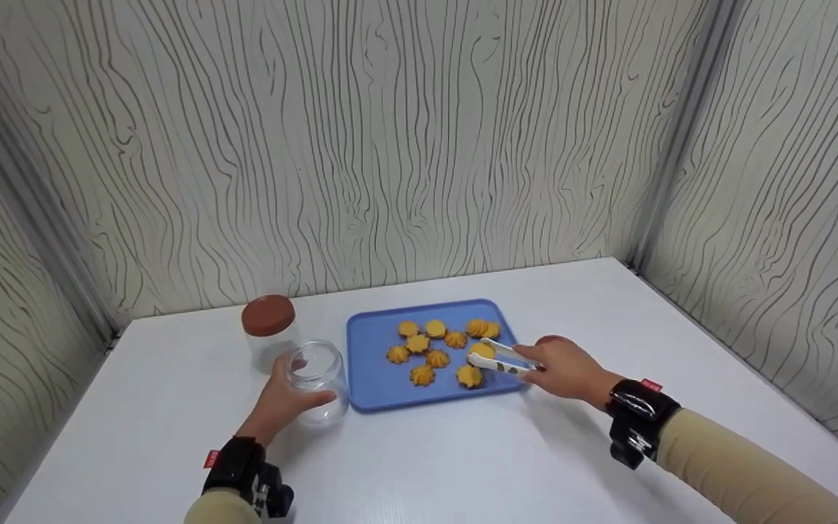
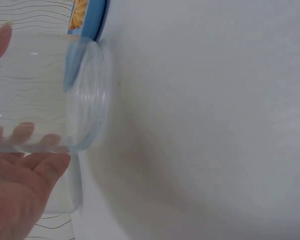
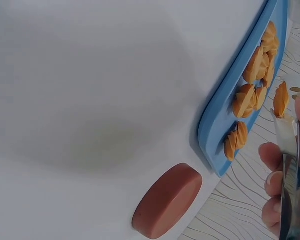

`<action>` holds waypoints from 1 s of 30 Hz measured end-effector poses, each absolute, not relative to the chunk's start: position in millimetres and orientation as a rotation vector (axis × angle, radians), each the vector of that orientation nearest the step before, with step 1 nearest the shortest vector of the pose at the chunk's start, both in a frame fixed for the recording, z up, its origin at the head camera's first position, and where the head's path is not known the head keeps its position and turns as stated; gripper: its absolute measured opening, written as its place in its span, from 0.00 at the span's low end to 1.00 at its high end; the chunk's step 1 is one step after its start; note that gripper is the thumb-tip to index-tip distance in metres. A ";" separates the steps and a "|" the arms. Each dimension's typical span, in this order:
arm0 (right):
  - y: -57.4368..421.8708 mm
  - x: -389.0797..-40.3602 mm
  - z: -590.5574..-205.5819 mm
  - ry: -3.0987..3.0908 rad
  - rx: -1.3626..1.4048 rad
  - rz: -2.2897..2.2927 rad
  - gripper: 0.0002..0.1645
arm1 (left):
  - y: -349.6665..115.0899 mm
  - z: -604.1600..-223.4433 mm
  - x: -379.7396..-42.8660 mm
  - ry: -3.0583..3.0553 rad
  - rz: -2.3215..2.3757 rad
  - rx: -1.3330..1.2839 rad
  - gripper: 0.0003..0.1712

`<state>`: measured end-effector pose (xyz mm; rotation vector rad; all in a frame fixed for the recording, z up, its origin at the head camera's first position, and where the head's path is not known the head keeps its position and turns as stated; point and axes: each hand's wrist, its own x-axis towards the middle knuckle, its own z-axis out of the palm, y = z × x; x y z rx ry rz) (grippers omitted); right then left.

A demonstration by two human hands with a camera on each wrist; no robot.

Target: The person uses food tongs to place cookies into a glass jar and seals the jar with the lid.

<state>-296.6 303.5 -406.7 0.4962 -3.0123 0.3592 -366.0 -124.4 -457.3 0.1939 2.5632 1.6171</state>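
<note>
My left hand (image 1: pixel 284 397) curls round the side of a clear open-topped jar (image 1: pixel 321 397), fingers behind it and thumb in front. In the left wrist view the jar (image 2: pixel 35 95) looks empty; whether its base touches the table I cannot tell. My right hand (image 1: pixel 564 367) grips white tongs (image 1: pixel 503 366) over the right side of a blue tray (image 1: pixel 372 378). A yellow-brown cookie (image 3: pixel 281 100) sits between the tongs' tips, above the tray. Several swirled cookies (image 1: pixel 437 358) lie on the tray, some close together or overlapping.
A second clear jar with a red-brown lid (image 1: pixel 268 315) stands behind my left hand. Another red-brown lid (image 3: pixel 167 202) lies on the white table (image 1: pixel 419 466) beyond my right hand, mostly hidden in the head view. Patterned wall panels (image 1: pixel 361 145) enclose the back and sides.
</note>
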 end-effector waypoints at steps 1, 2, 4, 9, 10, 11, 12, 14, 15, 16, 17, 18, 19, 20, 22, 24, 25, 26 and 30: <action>302.3 -297.1 -407.0 -3.006 0.502 0.351 0.28 | -124.5 -457.4 -366.0 2.566 1.614 0.192 0.61; 301.1 -297.5 -407.3 -2.998 0.510 0.337 0.28 | -124.8 -457.5 -365.9 2.568 1.613 0.190 0.61; 298.3 -298.6 -407.6 -2.992 0.514 0.314 0.28 | -125.2 -457.9 -365.5 2.573 1.612 0.185 0.62; 291.0 -300.2 -406.6 -3.040 0.465 0.311 0.29 | -125.5 -458.5 -363.2 2.577 1.615 0.163 0.61; 289.8 -300.1 -405.7 -3.057 0.449 0.318 0.30 | -125.2 -458.4 -362.9 2.575 1.618 0.159 0.62; 288.8 -300.0 -405.1 -3.070 0.431 0.322 0.30 | -124.7 -458.4 -362.9 2.573 1.620 0.157 0.61; 287.9 -299.8 -404.5 -3.077 0.421 0.334 0.30 | -124.1 -458.2 -362.8 2.573 1.618 0.153 0.61; 285.6 -299.3 -403.4 -3.085 0.416 0.396 0.31 | -123.1 -458.0 -363.3 2.573 1.613 0.149 0.61; 284.1 -299.4 -403.2 -3.085 0.416 0.426 0.31 | -122.7 -457.8 -363.6 2.573 1.610 0.143 0.62; 283.1 -299.4 -403.0 -3.081 0.423 0.455 0.31 | -121.9 -457.5 -363.9 2.573 1.604 0.137 0.62; 281.7 -299.4 -402.6 -3.076 0.432 0.492 0.31 | -121.3 -457.3 -364.2 2.572 1.596 0.130 0.62; 280.1 -299.6 -401.9 -3.073 0.443 0.526 0.31 | -120.9 -457.0 -364.5 2.571 1.591 0.123 0.62; 278.2 -300.0 -401.2 -3.073 0.448 0.554 0.31 | -120.6 -456.8 -364.8 2.570 1.587 0.116 0.62; 276.3 -300.6 -400.5 -3.072 0.457 0.565 0.31 | -120.4 -456.6 -365.0 2.568 1.583 0.107 0.63; 272.7 -301.7 -398.6 -3.078 0.468 0.577 0.31 | -120.2 -456.8 -365.7 2.567 1.581 0.099 0.63; 269.8 -302.8 -397.1 -3.087 0.475 0.579 0.31 | -120.0 -456.9 -366.3 2.567 1.579 0.090 0.63; 268.6 -303.3 -396.6 -3.091 0.477 0.585 0.31 | -119.9 -457.0 -366.4 2.568 1.578 0.087 0.63; 267.5 -303.7 -396.1 -3.092 0.485 0.584 0.31 | -119.9 -457.5 -366.7 2.569 1.578 0.087 0.63; 264.4 -305.6 -395.8 -3.088 0.504 0.574 0.31 | -120.5 -458.3 -366.7 2.571 1.585 0.084 0.63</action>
